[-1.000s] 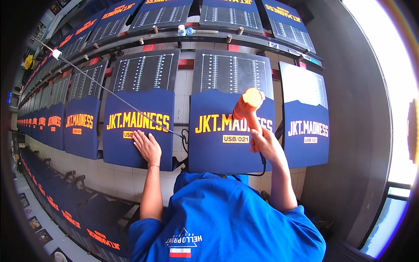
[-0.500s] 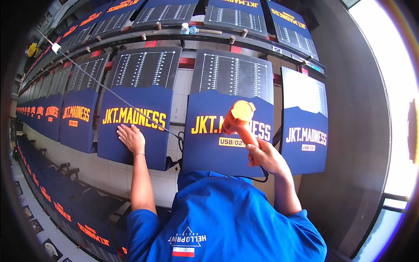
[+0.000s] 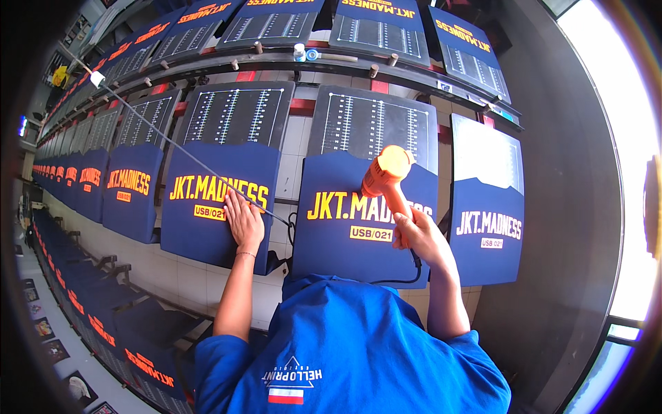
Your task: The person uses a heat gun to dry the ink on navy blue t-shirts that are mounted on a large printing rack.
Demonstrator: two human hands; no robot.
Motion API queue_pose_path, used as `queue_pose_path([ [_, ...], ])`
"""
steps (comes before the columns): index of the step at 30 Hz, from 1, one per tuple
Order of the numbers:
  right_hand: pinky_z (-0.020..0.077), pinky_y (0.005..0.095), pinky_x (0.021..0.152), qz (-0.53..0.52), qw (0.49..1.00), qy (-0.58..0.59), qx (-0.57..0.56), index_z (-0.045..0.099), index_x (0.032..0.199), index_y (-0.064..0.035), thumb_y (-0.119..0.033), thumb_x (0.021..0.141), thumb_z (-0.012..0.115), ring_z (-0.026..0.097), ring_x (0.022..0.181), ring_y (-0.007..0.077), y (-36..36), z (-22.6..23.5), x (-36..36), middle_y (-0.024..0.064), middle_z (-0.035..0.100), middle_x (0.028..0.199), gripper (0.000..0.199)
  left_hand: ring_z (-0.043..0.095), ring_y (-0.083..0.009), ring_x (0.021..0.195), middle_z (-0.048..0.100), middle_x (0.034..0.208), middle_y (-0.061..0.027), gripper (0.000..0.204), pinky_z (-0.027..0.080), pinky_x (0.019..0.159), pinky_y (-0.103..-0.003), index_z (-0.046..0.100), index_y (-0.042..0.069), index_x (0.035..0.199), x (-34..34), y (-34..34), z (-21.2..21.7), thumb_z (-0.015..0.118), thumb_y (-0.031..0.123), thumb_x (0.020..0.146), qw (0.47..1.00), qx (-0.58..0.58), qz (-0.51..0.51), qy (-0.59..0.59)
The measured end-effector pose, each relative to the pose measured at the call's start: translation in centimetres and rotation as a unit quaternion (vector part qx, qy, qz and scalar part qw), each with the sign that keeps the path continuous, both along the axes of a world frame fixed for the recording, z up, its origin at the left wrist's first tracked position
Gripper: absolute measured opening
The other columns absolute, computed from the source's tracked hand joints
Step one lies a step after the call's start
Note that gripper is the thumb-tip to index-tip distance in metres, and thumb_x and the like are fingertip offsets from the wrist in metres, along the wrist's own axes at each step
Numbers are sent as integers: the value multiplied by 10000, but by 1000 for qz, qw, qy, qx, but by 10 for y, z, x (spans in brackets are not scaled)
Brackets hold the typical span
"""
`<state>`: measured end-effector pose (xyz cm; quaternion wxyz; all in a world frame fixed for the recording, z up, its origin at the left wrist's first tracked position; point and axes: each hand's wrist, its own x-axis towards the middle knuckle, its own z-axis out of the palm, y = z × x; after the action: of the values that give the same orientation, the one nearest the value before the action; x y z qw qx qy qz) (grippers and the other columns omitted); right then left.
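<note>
Right hand clenched around orange plastic heat gun, held over middle navy printed shirt. Left hand released, flat on neighbouring navy shirt, near its lower edge.

left hand flat on navy shirt, right hand gripping orange heat gun

Left hand lies on one shirt; heat gun (right-held) over the next shirt rightward.
</note>
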<state>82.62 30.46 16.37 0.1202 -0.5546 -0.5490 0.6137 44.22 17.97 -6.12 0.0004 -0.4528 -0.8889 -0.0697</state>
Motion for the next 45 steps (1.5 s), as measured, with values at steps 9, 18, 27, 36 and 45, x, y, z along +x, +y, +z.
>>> queue_pose_path([
  [9,520,288,604,40,998,14,-37,562,976,8,-335,1029,554,648,651,135,-19,4,6,48,603,745,348,146,-350,1534,232,1632,-207,624,78,1251,-462,265,-23,1551,-7,28,12,367,325,1043,999,-15,-26,-18],
  [18,514,280,598,32,999,-1,7,560,983,-2,-353,1028,556,642,642,123,-7,0,-14,41,599,744,354,145,-343,1536,231,1640,-179,598,88,1251,-464,278,-22,1547,12,21,8,365,275,1035,998,1,-50,-28],
  [27,521,283,609,26,999,18,-16,558,1018,8,-348,1030,559,634,652,126,-10,0,-8,33,589,741,356,133,-347,1538,193,1650,-186,593,108,1241,-479,234,-12,1565,-34,-13,-11,308,291,1061,996,29,78,12],
  [36,519,284,618,80,995,24,-54,564,1054,12,-318,1038,552,631,659,121,-34,8,4,42,599,770,331,145,-337,1537,207,1644,-193,635,99,1247,-455,249,-30,1555,-98,-47,-19,263,362,1055,959,15,284,4],
  [45,507,288,594,69,997,26,-30,562,1037,3,-320,1032,562,627,635,119,-27,8,0,42,605,748,323,176,-334,1528,197,1650,-181,614,113,1246,-443,245,-35,1555,-51,-50,-18,300,324,1060,974,25,224,10],
])
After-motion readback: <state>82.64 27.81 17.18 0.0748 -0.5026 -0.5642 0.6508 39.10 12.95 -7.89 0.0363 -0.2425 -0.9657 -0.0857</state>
